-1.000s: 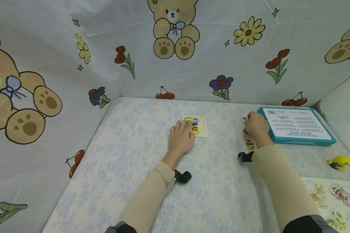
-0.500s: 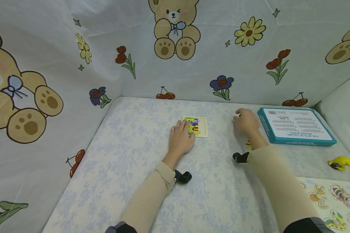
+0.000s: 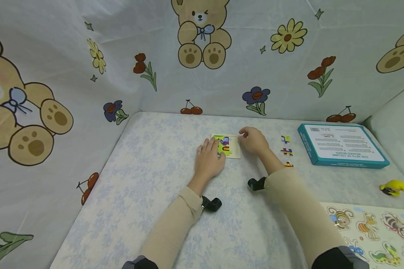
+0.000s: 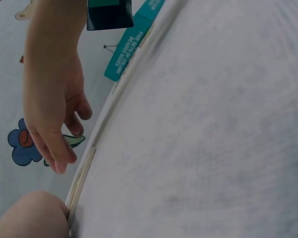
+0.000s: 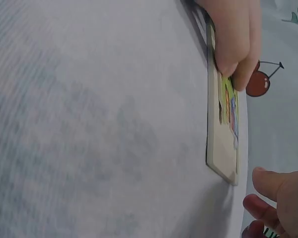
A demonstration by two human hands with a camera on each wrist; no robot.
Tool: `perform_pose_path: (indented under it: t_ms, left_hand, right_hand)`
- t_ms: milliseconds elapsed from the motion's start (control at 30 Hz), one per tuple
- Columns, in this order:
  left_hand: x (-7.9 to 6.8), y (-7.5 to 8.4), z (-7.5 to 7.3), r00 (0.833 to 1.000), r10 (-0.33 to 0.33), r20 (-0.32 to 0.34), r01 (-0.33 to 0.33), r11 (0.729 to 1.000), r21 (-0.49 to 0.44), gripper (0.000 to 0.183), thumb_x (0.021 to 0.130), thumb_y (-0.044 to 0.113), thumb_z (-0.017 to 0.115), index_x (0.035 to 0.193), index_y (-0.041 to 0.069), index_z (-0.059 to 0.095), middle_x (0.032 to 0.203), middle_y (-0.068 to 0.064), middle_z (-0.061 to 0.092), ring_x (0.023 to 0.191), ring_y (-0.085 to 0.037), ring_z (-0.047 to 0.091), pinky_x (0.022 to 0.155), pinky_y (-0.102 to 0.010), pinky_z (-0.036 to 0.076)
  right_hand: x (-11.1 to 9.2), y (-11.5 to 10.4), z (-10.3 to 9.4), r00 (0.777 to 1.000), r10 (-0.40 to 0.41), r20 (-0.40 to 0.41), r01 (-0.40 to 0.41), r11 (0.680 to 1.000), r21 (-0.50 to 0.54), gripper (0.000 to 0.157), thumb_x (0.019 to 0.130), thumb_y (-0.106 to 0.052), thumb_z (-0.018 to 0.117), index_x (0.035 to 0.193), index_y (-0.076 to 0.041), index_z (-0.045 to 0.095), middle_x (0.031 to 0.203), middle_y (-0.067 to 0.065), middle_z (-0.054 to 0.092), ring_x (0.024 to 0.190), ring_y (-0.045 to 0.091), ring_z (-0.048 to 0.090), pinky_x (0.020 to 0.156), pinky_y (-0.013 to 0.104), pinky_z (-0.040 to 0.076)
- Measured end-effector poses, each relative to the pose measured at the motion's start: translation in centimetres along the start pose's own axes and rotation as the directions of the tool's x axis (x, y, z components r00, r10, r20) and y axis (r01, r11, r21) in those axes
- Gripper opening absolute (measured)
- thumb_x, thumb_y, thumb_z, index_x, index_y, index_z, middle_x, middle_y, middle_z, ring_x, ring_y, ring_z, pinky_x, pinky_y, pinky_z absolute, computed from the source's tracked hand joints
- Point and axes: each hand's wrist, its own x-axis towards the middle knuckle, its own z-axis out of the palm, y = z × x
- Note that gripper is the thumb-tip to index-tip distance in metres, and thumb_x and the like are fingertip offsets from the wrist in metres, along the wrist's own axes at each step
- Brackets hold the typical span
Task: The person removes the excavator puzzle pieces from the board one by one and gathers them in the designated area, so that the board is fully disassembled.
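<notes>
My left hand (image 3: 208,158) lies with fingers extended over the left part of a small pale puzzle board (image 3: 235,149), partly covering it. The board holds several bright green printed puzzle pieces (image 3: 225,145); its right strip is bare. At the board's right edge hovers my right hand (image 3: 254,141), fingers bent and thumb near the index finger. In the right wrist view, this hand (image 5: 288,201) is just beyond the board's end, and I cannot tell whether it holds a small piece. Three loose puzzle pieces (image 3: 287,151) lie in a column farther right.
A teal box (image 3: 345,145) with a white printed label lies at the back right. Nearer are a yellow toy (image 3: 394,187) and a sheet of printed insects (image 3: 367,231). A bear-patterned cloth (image 3: 202,82) rises behind the table.
My right hand has moved left from beside the teal box to the board's right edge, uncovering the loose pieces. The left hand stays on the board.
</notes>
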Motion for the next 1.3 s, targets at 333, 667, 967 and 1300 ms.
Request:
perform_pose_path:
  t_ms: [333,667,967,1300]
  left_hand:
    - [0.0,0.1,-0.2,1.000,-0.015,0.008,0.015,1.000,-0.016,0.063,0.101,0.045,0.034,0.157,0.017,0.031,0.165,-0.001,0.026,0.155,-0.023,0.017,0.127,-0.045,0.015]
    - [0.0,0.2,-0.1,0.999,-0.018,0.030,0.019,1.000,-0.009,0.062,0.101,0.046,0.033,0.157,0.019,0.031,0.166,0.002,0.024,0.155,-0.022,0.015,0.127,-0.044,0.014]
    - [0.0,0.2,-0.1,1.000,-0.014,0.011,0.013,1.000,0.010,0.061,0.101,0.045,0.034,0.156,0.018,0.035,0.164,0.001,0.028,0.155,-0.023,0.019,0.126,-0.046,0.016]
    - [0.0,0.1,-0.1,1.000,-0.016,0.010,0.016,1.000,0.027,0.061,0.102,0.046,0.034,0.156,0.018,0.034,0.165,0.001,0.028,0.155,-0.023,0.019,0.126,-0.046,0.017]
  right_hand:
    - [0.5,-1.7,1.9,0.998,-0.046,0.033,0.047,0.998,-0.033,0.028,0.100,-0.027,0.058,0.119,-0.010,0.067,0.110,0.012,0.061,0.096,0.028,0.057,0.079,0.042,0.049]
    - [0.5,-2.2,2.7,1.000,0.019,0.019,-0.019,1.000,-0.023,0.033,0.096,-0.038,0.064,0.107,-0.007,0.067,0.102,0.009,0.064,0.088,0.024,0.059,0.074,0.035,0.048]
    - [0.5,-2.1,2.8,0.999,0.030,0.020,-0.031,0.998,0.053,0.032,0.095,-0.035,0.065,0.104,-0.005,0.064,0.102,0.011,0.065,0.091,0.025,0.060,0.078,0.036,0.050]
    - [0.9,-2.1,2.9,0.999,0.050,-0.020,-0.045,0.981,0.191,0.032,0.092,-0.029,0.071,0.109,-0.005,0.061,0.104,0.012,0.067,0.092,0.025,0.062,0.079,0.035,0.051]
